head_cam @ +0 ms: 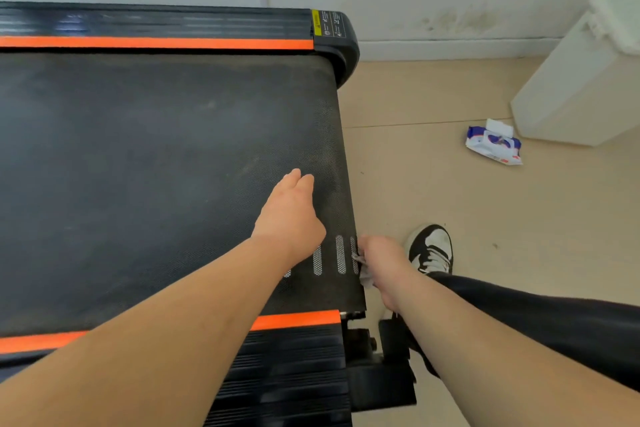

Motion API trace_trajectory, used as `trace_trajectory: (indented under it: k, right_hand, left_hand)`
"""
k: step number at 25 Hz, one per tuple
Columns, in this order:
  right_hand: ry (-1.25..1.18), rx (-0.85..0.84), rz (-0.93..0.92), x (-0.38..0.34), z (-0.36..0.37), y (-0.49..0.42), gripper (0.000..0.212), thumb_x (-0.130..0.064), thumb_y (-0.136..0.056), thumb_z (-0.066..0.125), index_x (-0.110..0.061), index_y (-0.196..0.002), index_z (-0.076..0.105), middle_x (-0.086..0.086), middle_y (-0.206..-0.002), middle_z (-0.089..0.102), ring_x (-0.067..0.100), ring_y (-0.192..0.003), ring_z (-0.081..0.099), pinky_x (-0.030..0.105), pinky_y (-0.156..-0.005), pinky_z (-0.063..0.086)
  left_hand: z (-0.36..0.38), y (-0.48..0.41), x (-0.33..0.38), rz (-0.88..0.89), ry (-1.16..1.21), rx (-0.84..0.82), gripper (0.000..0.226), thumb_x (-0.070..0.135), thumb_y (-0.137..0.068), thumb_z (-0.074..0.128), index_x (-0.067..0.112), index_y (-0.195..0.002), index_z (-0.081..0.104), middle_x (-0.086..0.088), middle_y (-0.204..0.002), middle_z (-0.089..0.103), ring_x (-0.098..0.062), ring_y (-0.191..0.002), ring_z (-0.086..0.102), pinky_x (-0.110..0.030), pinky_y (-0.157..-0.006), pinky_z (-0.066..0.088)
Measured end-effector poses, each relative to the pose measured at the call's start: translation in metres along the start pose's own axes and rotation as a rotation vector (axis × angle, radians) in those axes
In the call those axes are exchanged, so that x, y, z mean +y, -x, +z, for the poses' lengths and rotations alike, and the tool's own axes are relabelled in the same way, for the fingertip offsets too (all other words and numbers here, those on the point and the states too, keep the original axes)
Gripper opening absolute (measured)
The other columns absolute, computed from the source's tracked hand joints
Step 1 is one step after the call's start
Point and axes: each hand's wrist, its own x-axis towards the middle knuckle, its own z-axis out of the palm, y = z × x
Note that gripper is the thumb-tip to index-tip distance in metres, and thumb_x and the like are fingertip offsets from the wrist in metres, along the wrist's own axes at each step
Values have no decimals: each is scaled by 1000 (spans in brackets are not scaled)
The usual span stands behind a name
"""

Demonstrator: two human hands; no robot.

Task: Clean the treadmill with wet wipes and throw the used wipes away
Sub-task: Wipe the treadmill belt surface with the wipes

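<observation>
The treadmill (156, 156) fills the left of the view, a black belt between two orange side strips. My left hand (291, 215) lies flat on the belt near its right end, fingers straight. At the belt's end edge my right hand (382, 263) grips a crumpled greyish wet wipe (363, 274). A blue and white pack of wet wipes (493, 144) lies on the floor to the right, one white wipe sticking out of its top.
A white bin (581, 80) with a liner stands at the right, just behind the pack, by the wall. My leg in black with a black-and-white shoe (431, 250) stands on the beige floor beside the treadmill's end. The treadmill's black end bracket (377, 374) sticks out below.
</observation>
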Motion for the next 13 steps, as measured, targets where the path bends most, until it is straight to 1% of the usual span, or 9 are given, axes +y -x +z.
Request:
trace_trajectory:
  k: [3,4,5,6,7,9,11,12,13]
  right_hand:
    - [-86,11,-214,-22,6,-5,16,-11,-94,55,-12,-80,63,0,-65,55,16,-58,46,21,-46,34]
    - [-127,41,-299,-37,9,-7,20,-9,-93,55,-15,-77,65,-5,-61,54,15,-57,45,19,-45,34]
    - [-153,71,-378,-55,14,-14,19,-11,-94,55,-16,-83,70,-9,-62,57,14,-60,49,20,-49,36]
    - [-149,79,-440,-74,20,-21,18,-14,-95,57,-18,-97,74,-10,-71,61,14,-68,54,22,-57,40]
    - [-119,73,-501,-89,26,-31,24,-15,-96,57,-21,-113,73,-7,-85,65,17,-80,58,25,-66,42]
    - [136,81,-627,-96,33,-32,47,-7,-94,53,-23,-138,60,0,-113,65,21,-101,60,24,-79,42]
    - [471,169,-787,-71,36,-17,62,0,-88,50,-21,-146,49,6,-136,60,28,-122,56,28,-94,44]
    - [570,190,-840,-53,37,-7,65,1,-87,49,-19,-149,47,8,-148,53,29,-134,49,31,-106,41]
    - [634,166,-879,-35,38,2,66,1,-87,48,-18,-151,46,7,-158,43,27,-146,38,33,-115,35]
  left_hand:
    - [7,-12,4,57,21,19,72,0,-92,50,16,-159,26,1,-169,12,-18,-156,10,-30,-121,21]
    - [7,-19,3,76,20,23,74,0,-92,50,17,-160,25,1,-170,10,-17,-156,8,-29,-122,18]
    - [7,-25,1,86,17,30,74,1,-92,49,18,-160,24,2,-170,9,-17,-157,8,-29,-123,16]
    - [8,-33,-3,89,14,39,74,1,-92,49,17,-160,25,1,-170,10,-17,-157,9,-30,-124,16]
    - [8,-39,-6,92,10,49,74,2,-91,49,17,-160,26,0,-170,11,-18,-156,10,-32,-125,17]
    - [7,-45,-15,74,11,67,73,2,-91,49,15,-159,27,-2,-170,14,-18,-156,12,-33,-125,19]
    - [4,-42,-23,52,13,86,72,1,-91,48,15,-159,28,-2,-170,14,-17,-156,11,-30,-124,16]
    - [1,-39,-27,52,5,86,72,1,-92,49,15,-159,27,-2,-170,14,-17,-156,10,-29,-124,13]
    - [-2,-35,-31,49,-11,82,72,1,-92,50,15,-159,27,-2,-170,13,-18,-156,10,-29,-123,13]
